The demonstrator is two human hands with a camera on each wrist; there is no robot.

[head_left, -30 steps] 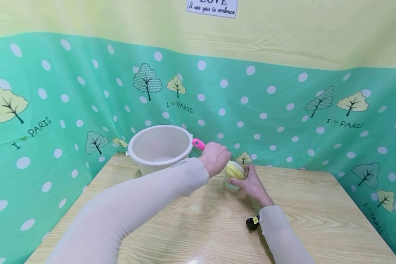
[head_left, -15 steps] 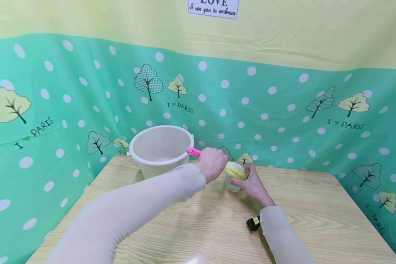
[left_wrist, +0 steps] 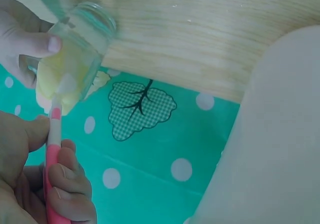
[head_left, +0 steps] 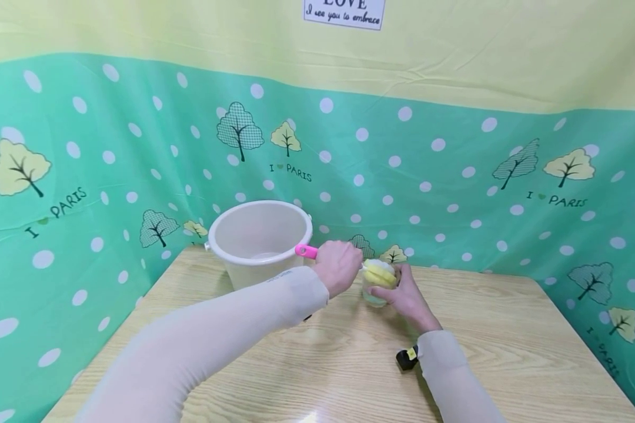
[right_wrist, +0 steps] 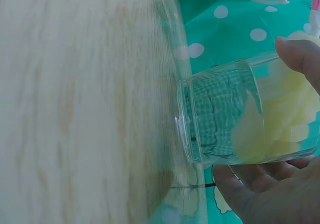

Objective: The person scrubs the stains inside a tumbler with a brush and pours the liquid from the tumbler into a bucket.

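A clear glass cup [head_left: 373, 298] stands near the back of the table in my right hand [head_left: 410, 299], thumb on one side and fingers on the other. Into its mouth goes the yellow and white sponge head of a cup brush [head_left: 306, 251]. My left hand [head_left: 340, 267] grips the brush's pink and white handle, whose pink end sticks out to the left. In the left wrist view the fingers wrap the handle [left_wrist: 53, 154] and the sponge sits at the cup's mouth. The right wrist view shows yellow sponge [right_wrist: 280, 114] filling the cup's upper part, away from its base.
A large white bucket [head_left: 243, 273] stands at the back left, close to the brush handle's end. Behind the wooden table [head_left: 296, 364] hangs a green and yellow printed cloth [head_left: 455, 235]. A small black device [head_left: 406, 358] sits at the right wrist.
My left hand has shifted slightly left and down, and the brush handle's pink end has dropped from above the bucket's rim level. The right hand and the cup stay nearly still.
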